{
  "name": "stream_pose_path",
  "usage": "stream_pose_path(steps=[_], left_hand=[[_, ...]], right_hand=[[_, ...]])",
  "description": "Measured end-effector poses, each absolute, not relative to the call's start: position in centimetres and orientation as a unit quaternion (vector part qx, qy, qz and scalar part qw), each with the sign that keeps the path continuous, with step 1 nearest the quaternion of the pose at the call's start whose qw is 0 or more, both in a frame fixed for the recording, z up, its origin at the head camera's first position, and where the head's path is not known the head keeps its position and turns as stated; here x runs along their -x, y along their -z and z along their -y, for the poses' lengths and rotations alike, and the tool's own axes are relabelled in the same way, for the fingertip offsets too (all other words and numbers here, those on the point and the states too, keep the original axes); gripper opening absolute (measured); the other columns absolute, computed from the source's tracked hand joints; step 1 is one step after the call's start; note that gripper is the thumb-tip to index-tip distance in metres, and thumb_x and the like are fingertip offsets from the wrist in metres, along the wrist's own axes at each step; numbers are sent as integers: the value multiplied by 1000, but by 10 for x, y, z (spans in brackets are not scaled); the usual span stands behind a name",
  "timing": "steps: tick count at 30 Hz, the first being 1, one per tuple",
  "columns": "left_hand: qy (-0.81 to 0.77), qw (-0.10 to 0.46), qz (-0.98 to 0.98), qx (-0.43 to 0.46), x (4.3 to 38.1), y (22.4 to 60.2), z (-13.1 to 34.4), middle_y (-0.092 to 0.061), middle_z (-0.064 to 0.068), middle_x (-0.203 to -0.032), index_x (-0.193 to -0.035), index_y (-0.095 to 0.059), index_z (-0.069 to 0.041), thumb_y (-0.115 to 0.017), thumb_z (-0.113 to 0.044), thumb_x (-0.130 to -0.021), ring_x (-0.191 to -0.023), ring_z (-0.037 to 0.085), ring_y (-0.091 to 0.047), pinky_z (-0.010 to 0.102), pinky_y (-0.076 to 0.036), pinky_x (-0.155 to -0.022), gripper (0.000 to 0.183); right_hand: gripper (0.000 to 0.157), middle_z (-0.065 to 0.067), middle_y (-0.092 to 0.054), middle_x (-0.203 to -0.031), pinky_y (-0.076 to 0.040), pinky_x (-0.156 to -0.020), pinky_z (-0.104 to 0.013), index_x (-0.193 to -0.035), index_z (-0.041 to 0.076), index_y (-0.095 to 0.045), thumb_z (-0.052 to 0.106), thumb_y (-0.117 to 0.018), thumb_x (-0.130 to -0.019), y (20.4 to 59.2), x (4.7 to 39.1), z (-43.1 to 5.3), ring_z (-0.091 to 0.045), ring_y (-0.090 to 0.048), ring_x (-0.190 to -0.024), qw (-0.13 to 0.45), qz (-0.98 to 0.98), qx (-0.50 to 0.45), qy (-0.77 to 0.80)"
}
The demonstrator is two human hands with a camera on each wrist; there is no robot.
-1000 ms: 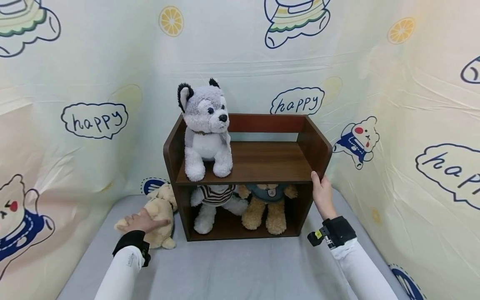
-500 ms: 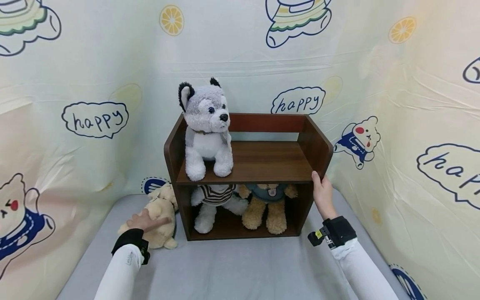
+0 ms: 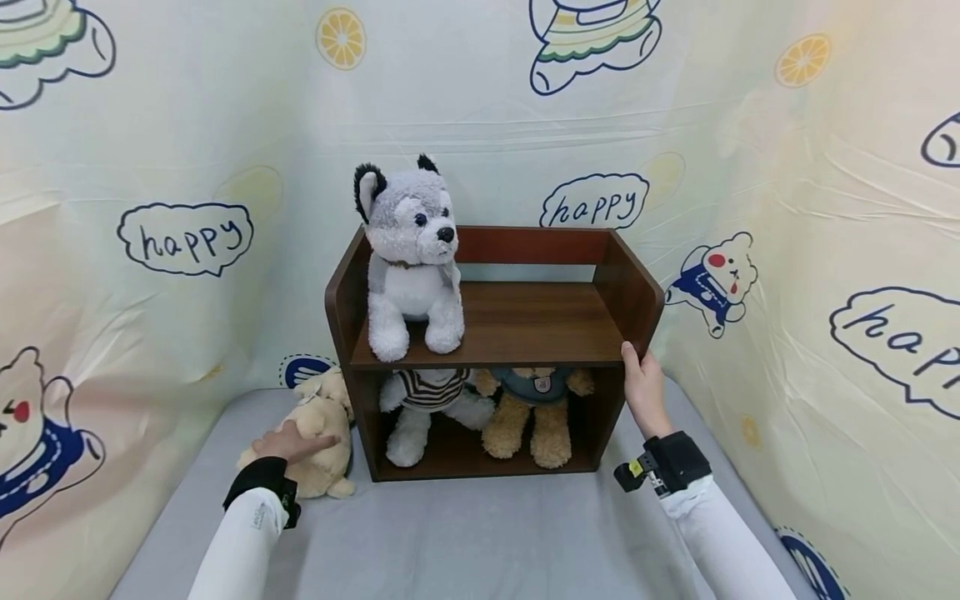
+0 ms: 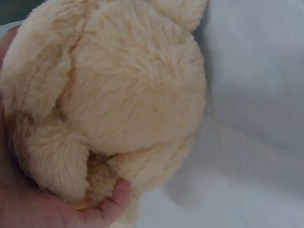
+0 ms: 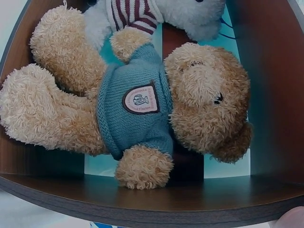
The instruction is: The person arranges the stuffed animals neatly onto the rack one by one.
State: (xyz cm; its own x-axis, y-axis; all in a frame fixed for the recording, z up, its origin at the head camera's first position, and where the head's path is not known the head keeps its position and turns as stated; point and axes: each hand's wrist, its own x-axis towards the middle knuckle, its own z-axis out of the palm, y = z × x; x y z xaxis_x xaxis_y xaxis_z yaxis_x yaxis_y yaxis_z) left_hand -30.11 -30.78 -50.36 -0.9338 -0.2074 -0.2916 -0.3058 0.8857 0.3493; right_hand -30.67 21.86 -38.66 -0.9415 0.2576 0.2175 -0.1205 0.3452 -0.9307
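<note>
My left hand [image 3: 288, 443] grips a cream plush toy [image 3: 326, 467] lying on the grey surface, just left of a dark brown wooden shelf [image 3: 536, 317]. In the left wrist view its thumb [image 4: 116, 202] curls in at the toy's furry limbs, and the rest of the hand is partly hidden. My right hand [image 3: 647, 392] holds the shelf's right side panel, thumb at the front edge near the upper board. A grey-and-white plush husky [image 3: 414, 267] sits at the left on the upper board.
On the lower level sit a white plush toy in a striped top [image 3: 431, 400] and a brown teddy bear [image 5: 137, 104] in a blue-green sweater, heads hidden in the head view. Printed cloth [image 3: 480, 125] hangs behind and at both sides.
The cream plush toy and my left hand have shifted slightly to the right, toward the shelf. My right hand and the shelf have stayed in place.
</note>
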Motion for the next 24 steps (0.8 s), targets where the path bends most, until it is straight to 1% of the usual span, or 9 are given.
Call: stream_pose_path(steps=[4,5,7,11,13,16,19,24], left_hand=[[-212,112,-958,155,301,507,306,-21,47,-127,-129,-14,23,-56,-74,-65,-115,59,-22,66,-15,-96,124],[-217,107,-957,159,302,508,306,-21,48,-125,-129,-14,23,-57,-74,-65,-115,58,-22,65,-16,-96,124],[-224,102,-956,161,301,509,305,-21,48,-124,-128,-11,24,-56,-73,-67,-115,58,-22,64,-18,-97,123],[-233,96,-955,158,301,511,304,-24,48,-122,-126,-9,25,-52,-69,-73,-114,58,-25,62,-22,-96,116],[-236,98,-954,158,301,512,303,-24,49,-122,-128,-6,25,-50,-68,-75,-114,58,-25,62,-21,-96,115],[-241,98,-952,159,303,514,305,-24,49,-122,-129,-6,24,-49,-68,-76,-114,59,-24,62,-19,-96,115],[-245,98,-951,159,304,516,307,-22,49,-123,-129,-8,25,-51,-69,-74,-114,59,-23,63,-20,-96,117],[-222,90,-956,167,305,517,306,-28,47,-119,-123,-20,27,-53,-73,-69,-110,55,-30,60,-25,-93,118]], right_hand=[[54,-16,-39,-134,-29,-95,-43,-137,4,-33,41,-32,-98,388,307,-219,-27,-36,-113,169,799,35,-576],[54,-16,-38,-135,-29,-97,-43,-137,4,-32,41,-32,-98,388,307,-219,-27,-36,-115,169,798,34,-578],[54,-16,-37,-137,-27,-100,-44,-138,4,-31,40,-32,-98,388,308,-219,-27,-35,-117,169,795,32,-582],[55,-17,-37,-137,-27,-100,-45,-139,3,-30,40,-31,-98,388,308,-218,-27,-35,-118,168,795,36,-581],[54,-17,-38,-136,-28,-99,-44,-138,3,-32,40,-31,-98,388,308,-218,-27,-36,-116,171,796,38,-579],[54,-17,-38,-137,-27,-100,-45,-138,5,-32,41,-32,-98,388,308,-219,-27,-36,-117,171,800,35,-574],[55,-15,-37,-139,-26,-102,-47,-140,7,-31,43,-31,-98,388,308,-219,-26,-35,-118,169,803,31,-571],[54,-15,-36,-140,-26,-103,-47,-140,8,-30,41,-32,-98,388,307,-219,-26,-35,-119,172,800,21,-575]])
